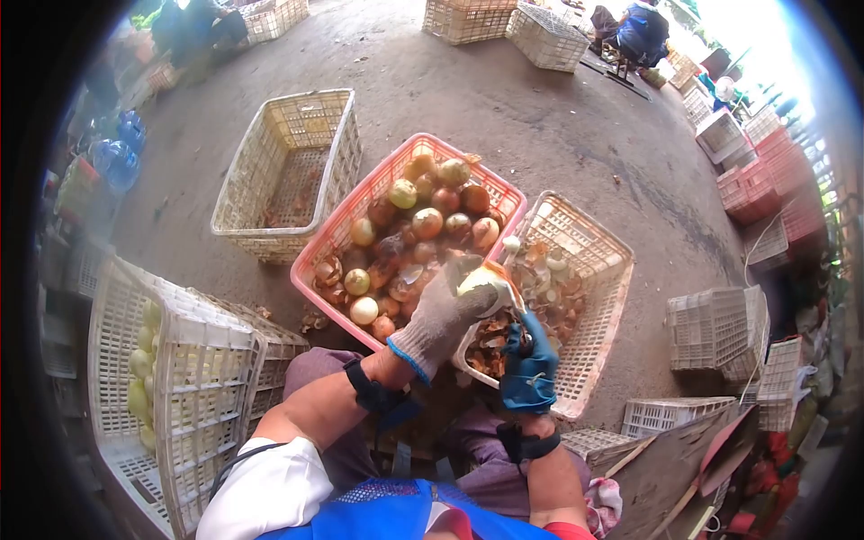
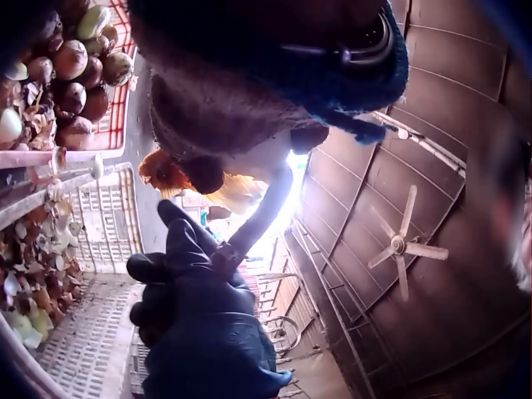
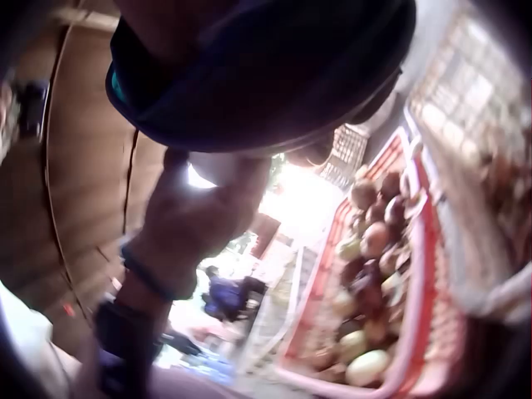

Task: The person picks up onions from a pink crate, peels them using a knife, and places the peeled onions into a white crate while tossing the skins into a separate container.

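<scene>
My left hand [image 1: 443, 313], in a pale knitted glove with a blue cuff, grips an onion [image 1: 479, 280] over the inner edges of two crates. Part of the onion shows pale flesh, and orange-brown skin [image 2: 165, 173] hangs at one side. Close beside it is my right hand [image 1: 529, 364] in a blue rubber glove, its fingers curled round a knife whose grey blade [image 2: 264, 209] reaches up to the onion. Below the left hand stands a pink crate [image 1: 317, 232] heaped with unpeeled onions [image 1: 427, 223]. A white crate [image 1: 589, 364] under the right hand holds loose skins and trimmings [image 1: 490, 346].
An off-white crate [image 1: 236, 202] with a few skins stands beyond the pink one at left. Close by my left side, a tilted white crate [image 1: 202, 396] contains pale peeled onions [image 1: 142, 364]. More crates [image 1: 706, 328] line the right side. Another person [image 1: 641, 34] sits far off.
</scene>
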The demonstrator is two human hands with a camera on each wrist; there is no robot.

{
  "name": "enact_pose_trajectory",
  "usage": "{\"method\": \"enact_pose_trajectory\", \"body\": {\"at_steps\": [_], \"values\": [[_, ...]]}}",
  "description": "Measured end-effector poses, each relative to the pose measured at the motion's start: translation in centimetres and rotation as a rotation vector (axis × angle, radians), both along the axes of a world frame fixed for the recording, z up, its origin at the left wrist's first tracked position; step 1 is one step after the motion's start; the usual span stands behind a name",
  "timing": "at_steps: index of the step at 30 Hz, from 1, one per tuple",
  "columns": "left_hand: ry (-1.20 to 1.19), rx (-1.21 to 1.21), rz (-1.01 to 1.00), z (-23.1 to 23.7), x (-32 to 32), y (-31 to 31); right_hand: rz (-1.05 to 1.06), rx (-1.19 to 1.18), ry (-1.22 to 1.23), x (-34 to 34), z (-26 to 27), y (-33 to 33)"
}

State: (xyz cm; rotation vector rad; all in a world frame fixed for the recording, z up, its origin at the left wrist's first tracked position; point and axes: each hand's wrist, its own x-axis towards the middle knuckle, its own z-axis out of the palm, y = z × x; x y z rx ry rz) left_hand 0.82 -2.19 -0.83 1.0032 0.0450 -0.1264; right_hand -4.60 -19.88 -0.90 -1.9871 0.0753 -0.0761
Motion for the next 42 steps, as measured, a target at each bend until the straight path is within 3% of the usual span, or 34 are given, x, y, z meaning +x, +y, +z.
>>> {"method": "enact_pose_trajectory", "body": {"at_steps": [1,8,12,13,15,18,19,24,27,29,33,37,40,42], "values": [[0.017,-0.047,-0.012,0.2,-0.1,-0.2,-0.003,0.244,0.106,-0.4,-0.8,0.3],[0.109,-0.178,-0.051,0.2,0.1,-0.6,-0.017,0.277,0.166,-0.4,-2.5,-0.4],[0.153,-0.228,-0.072,0.6,-0.2,-0.6,-0.077,-0.611,-0.381,0.4,0.1,-1.4],[0.160,-0.232,-0.062,0.6,-0.3,-0.5,-0.044,-0.525,-0.287,0.4,0.2,-1.6],[0.030,0.167,0.026,0.6,-0.3,0.0,0.021,-0.350,-0.092,0.3,0.1,-1.8],[-0.057,0.552,0.072,2.2,-0.5,0.4,0.101,0.294,0.481,0.0,0.7,-1.6],[-0.069,0.644,0.076,2.8,-0.5,0.6,0.115,0.295,0.492,0.0,0.7,-1.7],[0.039,0.478,0.062,0.7,0.4,0.9,0.151,0.250,0.428,-0.5,1.6,-2.2],[0.049,0.601,0.060,0.7,-0.2,0.7,0.018,0.139,0.007,-0.5,2.0,-1.1],[-0.036,0.749,-0.014,2.2,-0.5,0.6,0.052,0.044,-0.032,-0.7,4.4,-0.4],[0.093,0.633,-0.195,0.8,-1.4,-0.4,0.080,-0.227,-0.303,0.1,3.8,-0.7],[0.013,0.797,-0.262,1.5,-1.9,-0.4,0.130,-0.136,-0.200,0.0,3.2,-1.5],[0.056,0.767,-0.339,3.4,-2.3,-0.4,0.145,-0.027,-0.009,-0.5,3.8,-1.7],[0.051,0.742,-0.356,3.1,-2.1,-0.3,0.144,-0.040,-0.079,-0.5,3.8,-1.7]]}}
